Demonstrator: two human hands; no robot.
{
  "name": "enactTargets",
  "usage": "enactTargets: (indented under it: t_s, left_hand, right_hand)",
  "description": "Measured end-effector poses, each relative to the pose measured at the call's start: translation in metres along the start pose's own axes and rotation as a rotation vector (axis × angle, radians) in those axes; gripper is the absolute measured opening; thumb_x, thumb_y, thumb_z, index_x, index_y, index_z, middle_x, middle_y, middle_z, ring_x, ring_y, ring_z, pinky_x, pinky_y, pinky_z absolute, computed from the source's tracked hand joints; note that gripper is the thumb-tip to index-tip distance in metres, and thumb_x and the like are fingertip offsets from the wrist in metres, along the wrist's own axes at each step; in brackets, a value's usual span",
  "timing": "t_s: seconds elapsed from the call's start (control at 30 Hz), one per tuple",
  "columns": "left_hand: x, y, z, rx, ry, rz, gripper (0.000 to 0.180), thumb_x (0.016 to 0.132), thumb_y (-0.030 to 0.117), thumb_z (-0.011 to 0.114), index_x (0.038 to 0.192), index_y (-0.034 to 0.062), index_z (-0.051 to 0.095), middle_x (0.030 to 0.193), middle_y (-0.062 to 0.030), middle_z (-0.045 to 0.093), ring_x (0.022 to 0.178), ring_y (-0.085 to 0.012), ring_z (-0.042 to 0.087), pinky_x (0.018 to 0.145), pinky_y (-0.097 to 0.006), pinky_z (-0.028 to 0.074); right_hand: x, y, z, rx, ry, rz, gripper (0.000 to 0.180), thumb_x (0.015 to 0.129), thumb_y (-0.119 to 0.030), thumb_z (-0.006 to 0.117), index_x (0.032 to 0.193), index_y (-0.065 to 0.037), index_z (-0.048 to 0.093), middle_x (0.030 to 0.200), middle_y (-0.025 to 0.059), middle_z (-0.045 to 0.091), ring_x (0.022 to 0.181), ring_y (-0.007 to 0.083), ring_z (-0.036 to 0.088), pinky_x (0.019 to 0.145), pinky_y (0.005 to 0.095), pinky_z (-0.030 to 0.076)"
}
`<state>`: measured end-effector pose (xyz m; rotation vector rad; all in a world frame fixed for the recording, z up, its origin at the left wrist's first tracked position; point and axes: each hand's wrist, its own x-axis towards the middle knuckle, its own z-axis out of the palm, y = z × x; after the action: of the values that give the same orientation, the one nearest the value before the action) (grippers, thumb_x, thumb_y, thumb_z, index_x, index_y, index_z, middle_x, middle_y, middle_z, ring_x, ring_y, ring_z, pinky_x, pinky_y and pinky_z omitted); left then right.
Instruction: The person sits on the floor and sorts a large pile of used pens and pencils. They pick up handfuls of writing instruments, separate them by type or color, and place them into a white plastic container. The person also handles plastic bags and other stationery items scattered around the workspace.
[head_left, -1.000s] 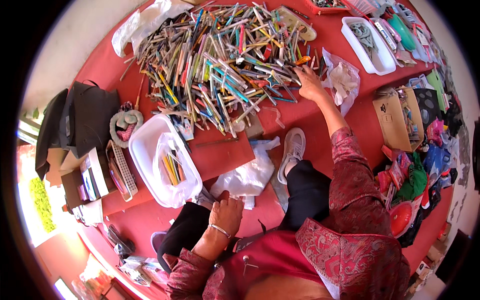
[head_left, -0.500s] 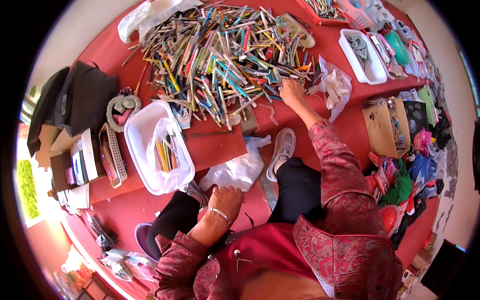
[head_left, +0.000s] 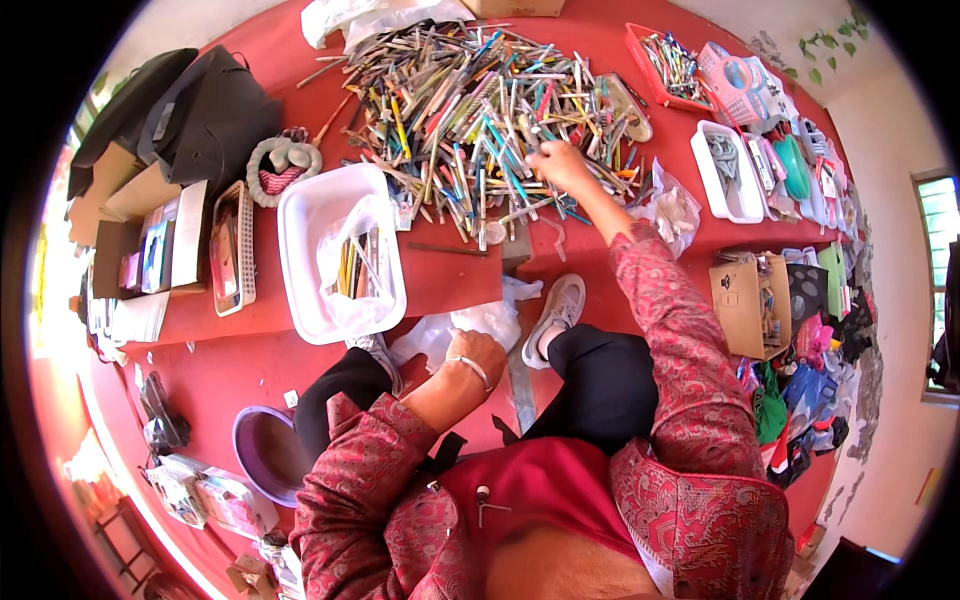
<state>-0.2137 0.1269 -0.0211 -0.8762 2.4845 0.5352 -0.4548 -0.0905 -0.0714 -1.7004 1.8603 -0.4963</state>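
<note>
the right hand (head_left: 560, 165) is reaching out over the big heap of pens and pencils (head_left: 480, 110) on the red floor (head_left: 250, 370), fingers curling down into the sticks as if pinching 1 or 2, though whether anything is actually being gripped cannot be told from here. the left hand (head_left: 478, 358) is resting half closed on a crumpled clear plastic bag (head_left: 455, 330) near the knee, pressing on it rather than lifting it. the likely trouble: the heap is lying loose and crisscrossed, so pulling 1 stick out could be dragging neighbours along and sending them rolling toward the white shoe (head_left: 555, 310) or off toward the small clear bag (head_left: 675, 210) just beside the forearm; a long reach like this could also be letting a thin pen slip from the fingertips. as for containers, the white tub (head_left: 300, 250) lined with plastic is holding a handful of pencils and is sitting near the heap's left edge; a red basket (head_left: 640, 50) at the top is holding more pens; a white tray (head_left: 705, 165) is carrying grey items too small to name; a purple bowl (head_left: 260, 450) is showing nothing inside.
</note>
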Motion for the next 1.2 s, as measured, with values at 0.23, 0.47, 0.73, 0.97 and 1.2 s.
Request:
enactTargets:
  t_s: [0.23, 0.47, 0.73, 0.97, 1.2]
  left_hand:
    - [-0.005, -0.005, 0.002, -0.01, 0.011, -0.053, 0.014, 0.072, 0.016, 0.055, 0.08, 0.0065, 0.06, 0.082, -0.011, 0.061, 0.082, -0.0253, 0.059, 0.07, -0.037, 0.044]
    - [-0.011, -0.011, -0.001, -0.008, 0.035, -0.057, 0.015, 0.069, 0.017, 0.058, 0.08, 0.0059, 0.061, 0.082, -0.0111, 0.061, 0.081, -0.0256, 0.059, 0.069, -0.037, 0.044]
    - [-0.013, -0.012, -0.001, 0.003, 0.059, -0.048, 0.013, 0.072, 0.014, 0.053, 0.078, 0.0077, 0.062, 0.081, -0.0106, 0.062, 0.079, -0.0245, 0.06, 0.067, -0.036, 0.045]
    - [-0.013, -0.028, -0.02, 0.036, 0.163, -0.116, 0.013, 0.074, 0.012, 0.051, 0.082, 0.0092, 0.061, 0.081, -0.0084, 0.061, 0.079, -0.0246, 0.06, 0.065, -0.036, 0.045]
    - [-0.012, -0.064, -0.047, -0.585, 0.843, -0.231, 0.021, 0.075, 0.009, 0.044, 0.092, 0.005, 0.055, 0.084, -0.0178, 0.059, 0.079, -0.0339, 0.058, 0.069, -0.043, 0.045]
  right_hand:
    - [-0.002, -0.038, 0.062, -0.333, 0.115, 0.174, 0.07, 0.058, -0.044, 0.069, 0.104, 0.002, 0.047, 0.091, 0.0215, 0.058, 0.084, 0.0346, 0.058, 0.072, 0.0416, 0.046]
    - [0.022, -0.05, 0.082, -0.178, 0.252, -0.081, 0.023, 0.059, -0.019, 0.058, 0.068, 0.003, 0.058, 0.073, 0.0231, 0.058, 0.072, 0.0357, 0.059, 0.066, 0.0413, 0.047]
    - [0.023, -0.041, 0.023, 0.741, -0.027, 0.039, 0.02, 0.068, -0.024, 0.065, 0.062, -0.01, 0.052, 0.044, -0.0056, 0.038, 0.033, 0.0048, 0.032, 0.032, 0.0224, 0.026]
    - [-0.023, -0.082, -0.029, 0.915, -0.267, 0.028, 0.024, 0.072, -0.03, 0.063, 0.078, -0.008, 0.055, 0.056, -0.0042, 0.045, 0.041, 0.0034, 0.041, 0.031, 0.0172, 0.029]
    - [-0.092, -0.157, -0.045, 0.901, -0.262, -0.192, 0.021, 0.076, -0.029, 0.059, 0.073, -0.009, 0.055, 0.05, -0.0066, 0.045, 0.034, 0.0018, 0.036, 0.03, 0.016, 0.026]
